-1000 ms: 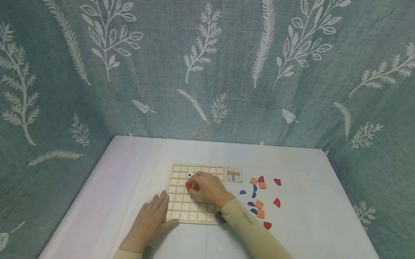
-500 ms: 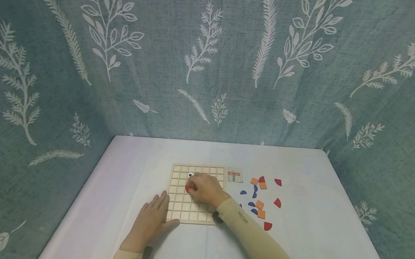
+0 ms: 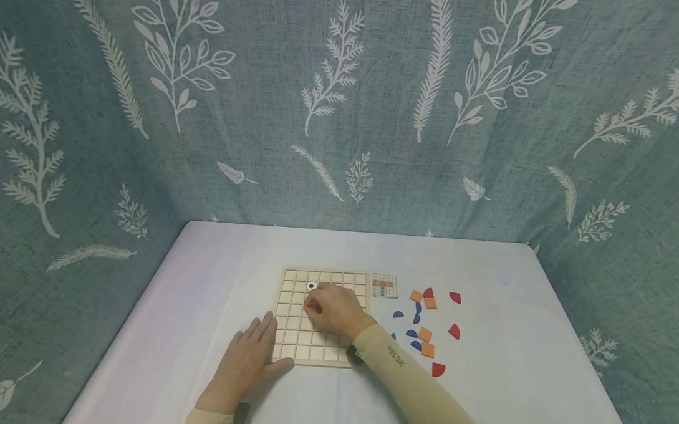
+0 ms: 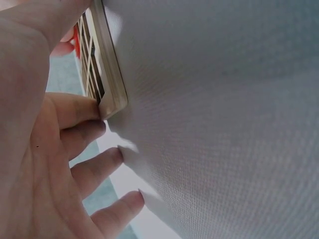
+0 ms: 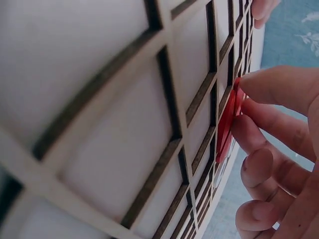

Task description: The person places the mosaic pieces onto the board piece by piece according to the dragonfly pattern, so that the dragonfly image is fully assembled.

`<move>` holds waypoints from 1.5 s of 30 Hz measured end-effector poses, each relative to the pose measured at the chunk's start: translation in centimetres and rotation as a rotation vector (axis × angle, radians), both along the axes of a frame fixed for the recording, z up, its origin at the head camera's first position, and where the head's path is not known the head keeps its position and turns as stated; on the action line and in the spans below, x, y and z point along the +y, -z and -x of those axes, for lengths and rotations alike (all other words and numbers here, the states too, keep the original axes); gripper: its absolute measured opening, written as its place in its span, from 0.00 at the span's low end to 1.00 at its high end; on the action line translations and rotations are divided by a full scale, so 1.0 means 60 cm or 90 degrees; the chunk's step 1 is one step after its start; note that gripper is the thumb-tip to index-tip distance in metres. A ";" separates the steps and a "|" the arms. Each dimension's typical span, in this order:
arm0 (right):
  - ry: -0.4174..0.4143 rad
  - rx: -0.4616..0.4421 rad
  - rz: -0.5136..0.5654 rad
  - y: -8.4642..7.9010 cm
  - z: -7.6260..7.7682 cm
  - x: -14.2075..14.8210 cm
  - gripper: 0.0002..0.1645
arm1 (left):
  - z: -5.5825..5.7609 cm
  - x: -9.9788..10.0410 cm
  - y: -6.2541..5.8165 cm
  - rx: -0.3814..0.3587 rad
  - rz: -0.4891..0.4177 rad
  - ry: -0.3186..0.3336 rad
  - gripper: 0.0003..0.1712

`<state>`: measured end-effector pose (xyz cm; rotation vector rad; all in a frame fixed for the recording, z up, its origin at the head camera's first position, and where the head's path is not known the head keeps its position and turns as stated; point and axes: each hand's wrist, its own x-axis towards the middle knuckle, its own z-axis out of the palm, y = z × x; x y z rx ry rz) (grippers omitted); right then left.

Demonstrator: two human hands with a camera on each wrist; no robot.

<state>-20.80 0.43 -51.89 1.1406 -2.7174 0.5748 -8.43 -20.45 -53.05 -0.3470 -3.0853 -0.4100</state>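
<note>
A pale wooden grid board (image 3: 290,340) lies on the table. My right hand (image 3: 338,310) is over its upper middle and pinches a red piece (image 5: 239,94) between thumb and fingertips, close against the grid. More red (image 5: 226,130) shows in the cells beside it in the right wrist view; the fingers partly hide it. Just beyond the fingertips sits a white disc with a black dot (image 3: 311,286). My left hand (image 3: 244,357) rests with spread fingers at the board's left edge, its thumb by the near left corner. In the left wrist view its fingertips touch the board's frame (image 4: 113,97).
A small pattern card (image 3: 384,286) lies right of the board. Farther right are scattered red quarter-circles (image 3: 454,331), orange squares (image 3: 427,350) and blue half-circles (image 3: 398,314). A patterned cloth (image 3: 341,174) hangs behind the white table (image 3: 508,367).
My right hand has shifted very slightly at the same spot on the board, and less red shows beneath its fingers. The left hand has stayed still.
</note>
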 end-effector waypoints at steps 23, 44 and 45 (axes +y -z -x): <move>0.012 -0.010 -0.016 0.001 0.001 0.005 0.05 | 0.000 0.000 0.005 0.027 0.001 0.004 0.52; 0.170 0.000 0.084 -0.017 0.022 0.195 0.18 | 0.001 0.003 -0.001 0.015 -0.006 -0.003 0.52; 0.184 -0.012 0.083 -0.015 0.024 0.207 0.18 | 0.001 0.003 -0.001 0.014 -0.006 -0.003 0.52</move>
